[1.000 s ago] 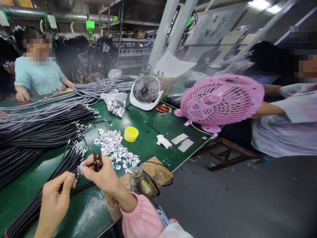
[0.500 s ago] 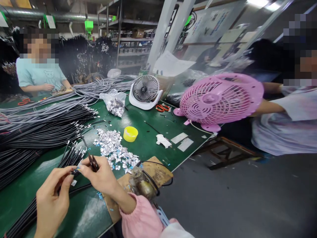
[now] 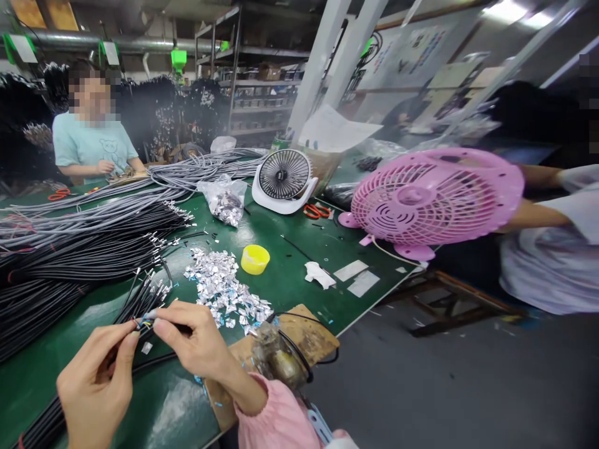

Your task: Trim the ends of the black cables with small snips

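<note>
Thin coloured wires (image 3: pixel 146 322), blue and yellow among them, stretch between my two hands just above the green table. My left hand (image 3: pixel 96 377) pinches them between thumb and fingertips. From the other side, my right hand (image 3: pixel 199 342) has thumb and forefinger closed on the same wires; a pink sleeve covers that forearm. Just below the fingertips is a small silvery foil piece (image 3: pixel 146 348). Behind the hands lie black cables (image 3: pixel 135 302) with pale stripped ends. A heap of silvery foil pieces (image 3: pixel 218 284) spreads beyond my right hand.
A yellow cup (image 3: pixel 255 260), a bag of small parts (image 3: pixel 225 201), a white fan (image 3: pixel 284 178) and orange scissors (image 3: pixel 317 211) stand or lie farther back. A pink fan (image 3: pixel 435 196) is at the right, near a person's arms. Beside my right forearm, a metal device (image 3: pixel 276 355) sits on a board.
The dark pointed tool that stuck up from my right hand no longer shows. My right fingers have spread the coloured wires more into view. The whole view has shifted slightly.
</note>
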`<state>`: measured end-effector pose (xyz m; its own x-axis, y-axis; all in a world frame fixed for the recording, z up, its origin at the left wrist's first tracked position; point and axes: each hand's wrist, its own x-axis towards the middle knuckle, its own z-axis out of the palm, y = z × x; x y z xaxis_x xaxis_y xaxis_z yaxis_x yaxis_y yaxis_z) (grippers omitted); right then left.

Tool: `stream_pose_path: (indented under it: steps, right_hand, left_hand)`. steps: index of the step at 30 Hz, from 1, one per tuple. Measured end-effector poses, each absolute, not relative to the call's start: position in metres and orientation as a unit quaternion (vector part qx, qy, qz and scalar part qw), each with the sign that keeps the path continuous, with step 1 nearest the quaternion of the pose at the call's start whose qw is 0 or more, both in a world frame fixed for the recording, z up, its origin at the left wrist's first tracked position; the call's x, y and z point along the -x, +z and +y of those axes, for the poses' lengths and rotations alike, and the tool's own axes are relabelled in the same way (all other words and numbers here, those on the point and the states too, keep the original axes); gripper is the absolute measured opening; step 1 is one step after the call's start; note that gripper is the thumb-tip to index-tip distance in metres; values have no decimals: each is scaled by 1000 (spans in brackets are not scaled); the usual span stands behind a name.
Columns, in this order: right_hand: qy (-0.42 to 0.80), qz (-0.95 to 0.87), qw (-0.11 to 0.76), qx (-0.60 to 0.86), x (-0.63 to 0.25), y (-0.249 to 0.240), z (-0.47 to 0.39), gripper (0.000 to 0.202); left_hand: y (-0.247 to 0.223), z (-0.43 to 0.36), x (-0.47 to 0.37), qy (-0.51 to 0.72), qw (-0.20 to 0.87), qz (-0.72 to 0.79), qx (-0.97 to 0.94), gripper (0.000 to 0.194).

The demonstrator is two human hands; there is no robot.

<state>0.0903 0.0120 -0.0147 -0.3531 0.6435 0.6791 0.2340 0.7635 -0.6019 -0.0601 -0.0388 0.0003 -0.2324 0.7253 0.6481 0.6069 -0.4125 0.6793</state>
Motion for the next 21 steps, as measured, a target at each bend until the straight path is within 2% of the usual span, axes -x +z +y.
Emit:
stream_pose_path:
  steps: [9, 17, 21]
  right_hand:
    - [242, -800, 469, 286, -94, -17, 12, 45]
    - [310, -772, 472, 290, -94, -23, 13, 40]
    - [296, -762, 473, 330, -92, -11, 10, 36]
  left_hand:
    - [0, -40, 57, 552, 0, 546, -631, 9]
    - [-1, -37, 63, 507, -103, 501, -694, 15]
    - [-3, -36, 63, 492, -164, 495, -697, 17]
